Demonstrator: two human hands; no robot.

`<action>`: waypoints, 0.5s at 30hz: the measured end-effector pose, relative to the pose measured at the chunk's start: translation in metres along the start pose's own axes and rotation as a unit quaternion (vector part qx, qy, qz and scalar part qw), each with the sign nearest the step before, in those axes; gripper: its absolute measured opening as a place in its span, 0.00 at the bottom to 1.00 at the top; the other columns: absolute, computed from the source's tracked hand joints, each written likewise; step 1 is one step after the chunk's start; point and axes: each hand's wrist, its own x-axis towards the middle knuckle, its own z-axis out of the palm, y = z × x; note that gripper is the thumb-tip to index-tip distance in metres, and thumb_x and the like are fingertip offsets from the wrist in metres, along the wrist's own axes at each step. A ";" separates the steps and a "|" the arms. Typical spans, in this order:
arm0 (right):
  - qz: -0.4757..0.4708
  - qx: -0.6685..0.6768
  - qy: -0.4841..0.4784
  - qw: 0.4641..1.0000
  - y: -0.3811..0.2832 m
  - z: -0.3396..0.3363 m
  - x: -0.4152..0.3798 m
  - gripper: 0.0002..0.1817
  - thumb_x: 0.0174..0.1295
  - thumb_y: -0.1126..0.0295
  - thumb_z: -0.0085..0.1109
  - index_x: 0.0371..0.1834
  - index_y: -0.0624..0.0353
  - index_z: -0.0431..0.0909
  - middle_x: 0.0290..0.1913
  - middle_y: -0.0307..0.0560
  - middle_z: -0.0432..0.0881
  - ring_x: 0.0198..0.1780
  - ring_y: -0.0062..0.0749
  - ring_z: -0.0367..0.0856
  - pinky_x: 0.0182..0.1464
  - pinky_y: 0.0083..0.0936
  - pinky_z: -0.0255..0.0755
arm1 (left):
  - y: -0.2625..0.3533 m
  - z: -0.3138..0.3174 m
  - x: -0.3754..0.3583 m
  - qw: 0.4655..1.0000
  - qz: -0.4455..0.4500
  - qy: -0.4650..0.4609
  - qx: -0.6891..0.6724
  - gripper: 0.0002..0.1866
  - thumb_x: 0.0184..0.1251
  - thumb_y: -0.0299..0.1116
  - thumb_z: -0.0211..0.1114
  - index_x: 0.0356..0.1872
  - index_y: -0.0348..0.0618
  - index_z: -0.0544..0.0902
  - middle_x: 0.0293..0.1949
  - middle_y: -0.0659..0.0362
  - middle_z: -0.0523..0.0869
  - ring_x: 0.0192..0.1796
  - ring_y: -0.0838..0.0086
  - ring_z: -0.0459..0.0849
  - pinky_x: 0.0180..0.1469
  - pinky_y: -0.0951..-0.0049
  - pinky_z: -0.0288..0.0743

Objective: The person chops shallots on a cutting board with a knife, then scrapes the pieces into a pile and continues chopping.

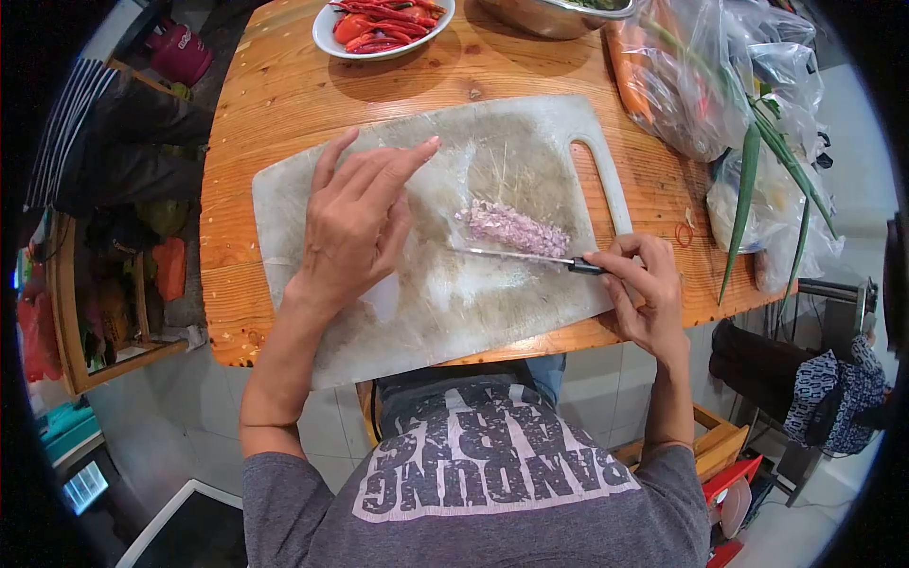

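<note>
On the worn white cutting board (350,350) lies a pile of finely chopped shallot or red onion (521,229). My right hand (646,289) grips the black handle of a knife (516,255), whose thin blade points left along the near edge of the pile. Over the board's left part, my left hand (358,213) is raised with its fingers apart and nothing in it. The blade's tip is a short way right of that hand.
A white bowl of red chillies (383,47) stands at the table's far side, with a metal bowl (559,17) to its right. Plastic bags of carrots (632,71) and other vegetables lie at the right, with green leaves (745,204) hanging over the edge. A rubber band (684,234) lies nearby.
</note>
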 end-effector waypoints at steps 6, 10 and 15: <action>-0.033 -0.003 0.014 0.999 0.018 -0.010 0.035 0.19 0.59 0.78 0.66 0.54 0.55 0.88 0.46 0.44 0.85 0.48 0.39 0.79 0.57 0.36 0.63 | 0.005 -0.025 0.006 0.999 -0.005 0.020 0.031 0.30 0.59 0.18 0.64 0.66 0.46 0.81 0.51 0.54 0.88 0.56 0.62 0.86 0.77 0.51 0.63; -0.108 -0.069 0.000 0.992 0.038 -0.008 0.067 0.20 0.60 0.77 0.66 0.57 0.52 0.88 0.47 0.40 0.85 0.49 0.39 0.77 0.62 0.38 0.61 | 0.013 -0.038 -0.007 0.998 -0.006 -0.038 0.039 0.28 0.59 0.19 0.64 0.64 0.43 0.80 0.54 0.53 0.87 0.59 0.60 0.84 0.77 0.50 0.63; -0.146 -0.062 -0.021 0.987 0.059 0.003 0.094 0.21 0.59 0.78 0.64 0.56 0.51 0.88 0.48 0.42 0.85 0.52 0.40 0.77 0.65 0.39 0.63 | 0.043 -0.040 -0.045 0.995 -0.058 -0.084 0.002 0.27 0.61 0.20 0.64 0.64 0.40 0.78 0.60 0.52 0.84 0.64 0.60 0.82 0.79 0.48 0.61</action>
